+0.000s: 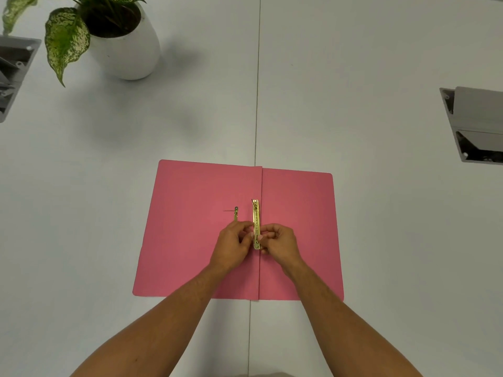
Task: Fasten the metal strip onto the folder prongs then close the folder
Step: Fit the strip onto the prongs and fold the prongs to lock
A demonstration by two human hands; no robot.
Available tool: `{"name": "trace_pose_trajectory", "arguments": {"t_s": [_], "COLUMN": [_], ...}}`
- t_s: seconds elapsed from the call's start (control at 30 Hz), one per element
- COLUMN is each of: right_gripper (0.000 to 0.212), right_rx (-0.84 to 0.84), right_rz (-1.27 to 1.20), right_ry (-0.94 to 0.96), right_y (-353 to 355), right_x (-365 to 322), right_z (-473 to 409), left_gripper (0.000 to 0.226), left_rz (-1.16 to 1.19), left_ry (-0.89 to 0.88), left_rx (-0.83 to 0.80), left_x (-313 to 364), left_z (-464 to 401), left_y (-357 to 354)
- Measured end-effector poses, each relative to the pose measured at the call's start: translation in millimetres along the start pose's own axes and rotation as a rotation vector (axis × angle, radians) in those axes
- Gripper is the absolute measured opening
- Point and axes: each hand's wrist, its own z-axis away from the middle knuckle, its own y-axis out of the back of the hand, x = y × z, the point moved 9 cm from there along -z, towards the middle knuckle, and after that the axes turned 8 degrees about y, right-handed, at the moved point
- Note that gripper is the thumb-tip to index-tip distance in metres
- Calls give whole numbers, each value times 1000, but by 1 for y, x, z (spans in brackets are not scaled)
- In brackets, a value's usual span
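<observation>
A pink folder (190, 227) lies open and flat on the white table. A brass metal strip (256, 216) lies along the spine fold, its far end over a prong that pokes up there. My left hand (233, 244) and my right hand (280, 240) meet at the strip's near end, fingertips pinching it from both sides. The near prong is hidden by my fingers. A second small brass piece (236, 213) lies on the left flap, just beyond my left hand.
A white pot (130, 50) with a speckled green plant stands at the far left. Open grey cable boxes are set into the table at the left edge (13, 69) and the right edge (476, 126). A seam (257, 91) runs down the table's middle.
</observation>
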Motion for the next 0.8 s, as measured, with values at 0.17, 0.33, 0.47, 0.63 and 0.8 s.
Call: {"name": "trace_pose_trajectory", "arguments": {"t_s": [0.17, 0.33, 0.47, 0.63, 0.8], "right_gripper": [15, 19, 22, 25, 24], "right_rx": [12, 30, 42, 31, 1], "right_rz": [35, 124, 209, 393, 411], "right_ry": [-9, 20, 40, 95, 85], "right_y": [-1, -2, 2, 5, 3], "right_x": [8, 8, 6, 1, -1], "right_z": [1, 0, -3, -7, -13], "left_gripper": [35, 44, 55, 57, 56], "left_rz": [-240, -528, -599, -666, -758], "left_ry": [-122, -174, -165, -167, -199], "left_rx": [-62, -70, -102, -124, -154], "left_x": [5, 0, -5, -4, -1], "left_z": [-5, -9, -12, -11, -13], "left_y": [-8, -13, -17, -23, -26]}}
